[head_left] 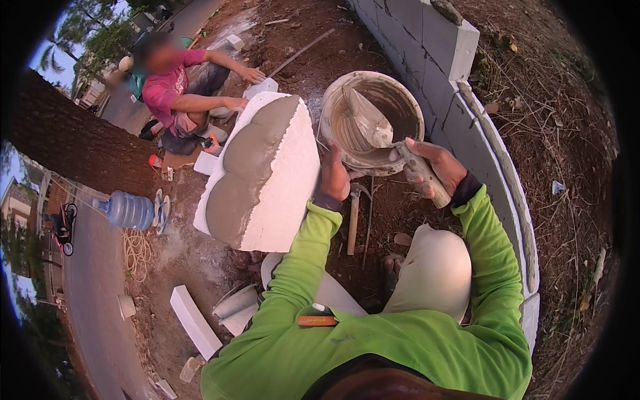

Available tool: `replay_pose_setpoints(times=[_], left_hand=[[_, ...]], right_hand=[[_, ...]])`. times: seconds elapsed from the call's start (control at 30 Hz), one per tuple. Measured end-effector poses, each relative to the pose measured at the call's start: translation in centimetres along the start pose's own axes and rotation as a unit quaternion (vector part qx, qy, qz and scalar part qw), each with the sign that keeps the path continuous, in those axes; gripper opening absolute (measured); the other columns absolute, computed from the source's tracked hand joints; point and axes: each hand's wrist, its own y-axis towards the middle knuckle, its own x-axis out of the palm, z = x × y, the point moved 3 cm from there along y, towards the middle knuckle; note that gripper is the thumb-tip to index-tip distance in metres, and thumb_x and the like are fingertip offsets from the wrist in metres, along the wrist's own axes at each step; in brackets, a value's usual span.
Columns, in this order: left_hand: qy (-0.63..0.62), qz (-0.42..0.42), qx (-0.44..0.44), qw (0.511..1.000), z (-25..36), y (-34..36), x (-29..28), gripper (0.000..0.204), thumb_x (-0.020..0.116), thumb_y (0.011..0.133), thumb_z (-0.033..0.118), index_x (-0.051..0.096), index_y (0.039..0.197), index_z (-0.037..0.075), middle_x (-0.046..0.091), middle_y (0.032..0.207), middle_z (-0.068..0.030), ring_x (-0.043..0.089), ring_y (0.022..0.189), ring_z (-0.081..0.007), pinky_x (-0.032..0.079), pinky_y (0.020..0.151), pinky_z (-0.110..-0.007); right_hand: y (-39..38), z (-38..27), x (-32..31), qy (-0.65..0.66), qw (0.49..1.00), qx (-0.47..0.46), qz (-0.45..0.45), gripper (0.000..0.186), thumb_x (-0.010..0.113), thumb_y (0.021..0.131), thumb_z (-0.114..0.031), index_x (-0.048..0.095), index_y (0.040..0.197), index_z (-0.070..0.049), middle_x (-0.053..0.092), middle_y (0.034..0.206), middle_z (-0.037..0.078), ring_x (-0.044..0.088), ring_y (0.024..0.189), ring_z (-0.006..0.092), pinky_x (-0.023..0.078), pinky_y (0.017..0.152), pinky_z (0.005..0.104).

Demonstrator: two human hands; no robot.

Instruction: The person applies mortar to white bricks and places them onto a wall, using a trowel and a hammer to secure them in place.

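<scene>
My right hand point(437, 167) is wrapped round the wooden handle of a trowel point(368, 120). Its mortar-smeared blade reaches into a round bucket point(325, 120), whose inner wall is coated with grey mortar. My left hand point(335, 175) grips the bucket at its near left rim, some fingers hidden. Left of that hand stands a large white lightweight block point(288, 193), with a thick, wavy bed of wet mortar point(250, 167) along one face. My left forearm passes close by the block's lower right corner.
A hammer point(354, 223) lies on the soil below the bucket. To the right runs a low block wall point(483, 150) with mortar on top. At upper left a co-worker point(175, 93) in a pink shirt touches a block. A water jug point(128, 211) and a white block piece point(195, 322) lie left.
</scene>
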Motion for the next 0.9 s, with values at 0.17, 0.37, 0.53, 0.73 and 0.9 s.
replay_pose_setpoints(times=[0.17,0.37,0.53,0.73,0.9], left_hand=[[0.006,-0.018,-0.005,1.000,0.4,0.0,0.1,0.077,0.044,0.106,0.058,0.027,0.157,0.003,0.044,0.151,-0.0182,0.059,0.128,-0.0275,0.065,0.085,-0.042],[-0.004,0.020,0.055,0.998,0.7,1.3,-0.2,0.064,0.041,0.107,0.056,0.040,0.150,0.008,0.058,0.134,-0.0132,0.065,0.116,-0.0248,0.063,0.084,-0.043],[-0.005,0.034,0.056,0.998,0.6,2.3,-0.5,0.050,0.045,0.109,0.042,0.044,0.147,0.010,0.059,0.131,-0.0092,0.064,0.116,-0.0210,0.062,0.084,-0.041],[-0.019,-0.028,0.077,0.996,1.7,1.8,0.0,0.051,0.046,0.105,0.035,0.037,0.151,0.014,0.048,0.145,-0.0150,0.063,0.122,-0.0280,0.067,0.077,-0.046],[-0.016,0.023,0.016,0.999,1.8,1.2,-0.5,0.074,0.055,0.104,0.047,0.020,0.161,0.016,0.043,0.150,-0.0162,0.056,0.131,-0.0285,0.066,0.076,-0.049]], right_hand=[[-2.4,-3.7,6.3,-0.249,0.939,-0.235,-0.020,0.048,0.057,0.103,-0.034,0.059,0.134,0.003,0.058,0.075,0.006,0.061,0.061,0.0138,0.052,0.061,0.0272],[-0.5,-3.2,10.4,-0.574,0.628,-0.515,0.104,0.047,0.072,0.086,-0.010,0.062,0.131,0.003,0.064,0.092,0.018,0.066,0.079,0.0375,0.055,0.073,0.0406],[1.4,-1.1,11.4,-0.643,0.541,-0.511,0.181,0.058,0.072,0.082,-0.006,0.058,0.138,-0.004,0.060,0.098,0.018,0.063,0.088,0.0369,0.055,0.077,0.0434],[-1.2,-0.5,10.0,-0.658,0.552,-0.490,0.152,0.051,0.071,0.082,-0.003,0.060,0.132,0.002,0.064,0.098,0.020,0.065,0.083,0.0404,0.055,0.073,0.0446],[-5.4,0.0,7.2,-0.646,0.584,-0.461,0.172,0.051,0.074,0.082,-0.005,0.061,0.131,0.002,0.063,0.088,0.017,0.065,0.073,0.0352,0.053,0.066,0.0413]])
